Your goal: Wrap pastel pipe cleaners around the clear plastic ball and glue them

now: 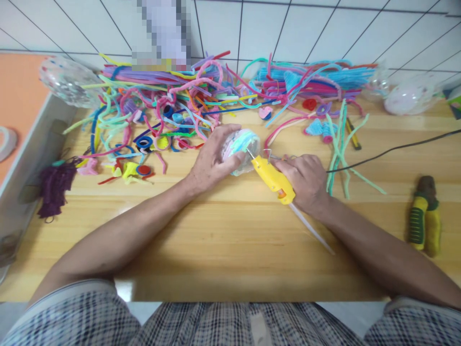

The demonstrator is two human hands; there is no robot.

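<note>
My left hand (212, 161) is closed around a clear plastic ball (247, 166) that is partly covered with pastel pipe cleaners (243, 139) in mint, pink and blue. In my right hand (306, 180) is a yellow hot glue gun (271, 177), its metal nozzle pointing at the ball's right side. Whether the nozzle touches the ball I cannot tell. A whitish glue stick (311, 229) sticks out from the gun's rear, toward me. My right fingers wrap the gun's handle and are partly hidden.
A tangle of coloured pipe cleaners (144, 103) lies at the back left, blue bundles (324, 74) at the back right. A black cord (389, 151) runs off right. Green-handled pliers (425, 218), mint pipe cleaners (338, 154), a cutter (353, 133) and a purple tassel (57, 187) lie around.
</note>
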